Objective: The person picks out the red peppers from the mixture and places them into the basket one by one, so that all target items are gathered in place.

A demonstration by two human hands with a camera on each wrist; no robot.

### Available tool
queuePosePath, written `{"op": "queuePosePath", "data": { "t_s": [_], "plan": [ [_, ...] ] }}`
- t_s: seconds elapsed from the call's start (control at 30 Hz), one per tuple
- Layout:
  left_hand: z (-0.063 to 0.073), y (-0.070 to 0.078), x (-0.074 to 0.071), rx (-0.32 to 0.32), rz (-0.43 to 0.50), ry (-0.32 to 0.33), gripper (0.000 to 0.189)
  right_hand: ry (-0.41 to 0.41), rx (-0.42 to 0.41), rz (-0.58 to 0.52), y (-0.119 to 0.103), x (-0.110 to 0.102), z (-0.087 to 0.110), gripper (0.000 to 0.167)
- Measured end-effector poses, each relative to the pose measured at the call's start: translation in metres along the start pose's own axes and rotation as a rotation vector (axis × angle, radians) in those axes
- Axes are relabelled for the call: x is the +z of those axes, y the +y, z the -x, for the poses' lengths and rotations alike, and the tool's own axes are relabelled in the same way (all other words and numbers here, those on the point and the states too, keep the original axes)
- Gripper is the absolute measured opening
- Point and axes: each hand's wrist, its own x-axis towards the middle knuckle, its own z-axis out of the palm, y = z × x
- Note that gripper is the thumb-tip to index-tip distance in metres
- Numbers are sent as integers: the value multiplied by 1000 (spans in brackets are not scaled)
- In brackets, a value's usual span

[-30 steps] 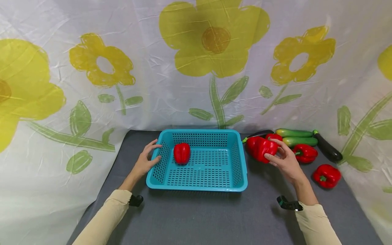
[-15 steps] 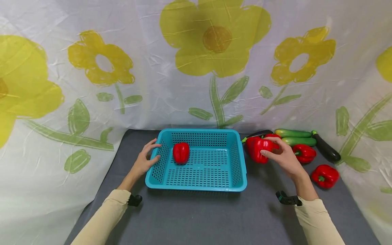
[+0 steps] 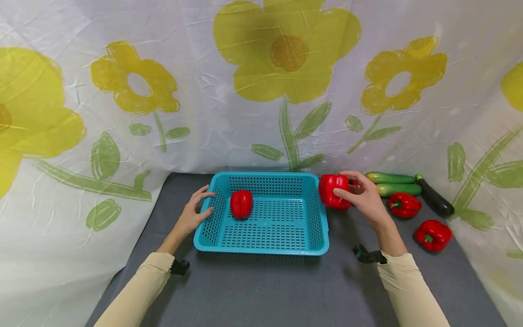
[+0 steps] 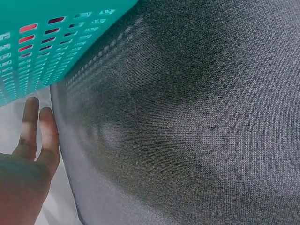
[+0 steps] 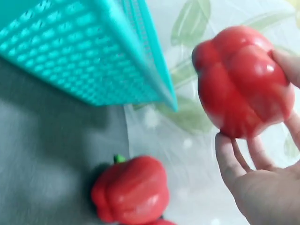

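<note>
My right hand (image 3: 365, 200) holds a red bell pepper (image 3: 334, 191) between thumb and fingers. It is raised by the right rim of a blue perforated plastic basket (image 3: 261, 251), overlapping that rim in the head view. In the right wrist view, the held pepper (image 5: 243, 84) is up off the table, with another red bell pepper (image 5: 133, 190) lying below. My left hand (image 3: 192, 217) stays at the basket's left side, thumb and fingers spread at the rim. In the left wrist view two straight fingers show near the basket wall (image 4: 51, 56). One red bell pepper (image 3: 241, 204) lies inside the basket.
Right of the basket, on the dark grey tablecloth (image 3: 265, 290), lie two green zucchini (image 3: 398, 189), a dark eggplant (image 3: 435, 196) and more red bell peppers, one (image 3: 434, 235) nearest the right edge. A flower-printed white curtain (image 3: 196, 113) hangs behind and at the sides.
My right hand has lifted the bell pepper from the group at the right and brought it up and left to the basket's right rim. The left hand has hardly moved.
</note>
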Motion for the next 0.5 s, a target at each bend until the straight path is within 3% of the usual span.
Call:
{"op": "queuePosePath", "data": {
  "t_s": [0.27,0.5],
  "plan": [
    [0,1,0,1,-16,7,41,20,3,-33,-13,23,-17,57],
    [0,0,0,-10,-18,1,42,-13,-19,-100,-17,43,-26,56]
  ]
}}
